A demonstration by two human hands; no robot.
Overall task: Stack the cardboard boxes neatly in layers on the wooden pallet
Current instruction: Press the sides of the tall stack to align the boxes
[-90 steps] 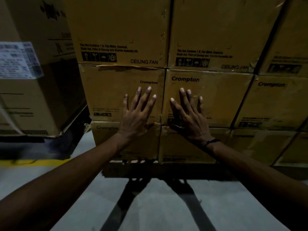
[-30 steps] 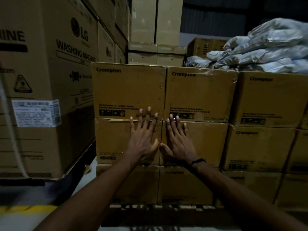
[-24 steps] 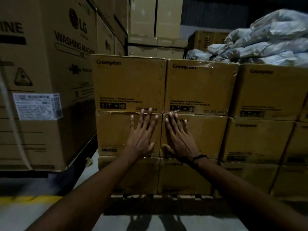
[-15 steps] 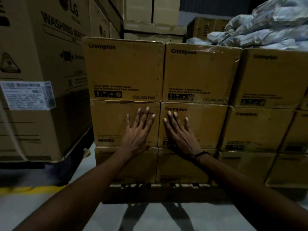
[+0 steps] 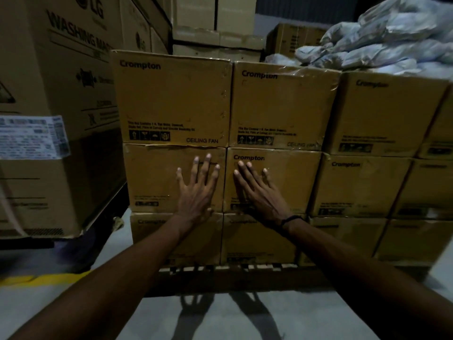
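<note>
Head view shows both palms pressed flat against the stacked cardboard boxes (image 5: 176, 99) at frame centre. Left hand (image 5: 196, 192) lies spread on the left middle-layer box (image 5: 152, 175), its grip released, fingers splayed and holding nothing. Right hand (image 5: 257, 195), with a dark band (image 5: 290, 220) at the wrist, lies the same way on the neighbouring middle-layer box (image 5: 289, 177), grip also released. Three layers of boxes marked Crompton sit on the wooden pallet (image 5: 220, 268), whose slats show at lower centre above the grey floor (image 5: 220, 320). A large washing machine carton (image 5: 61, 94) stands at left; pale wrapped bundles (image 5: 392, 40) lie at upper right, behind the top layer
</note>
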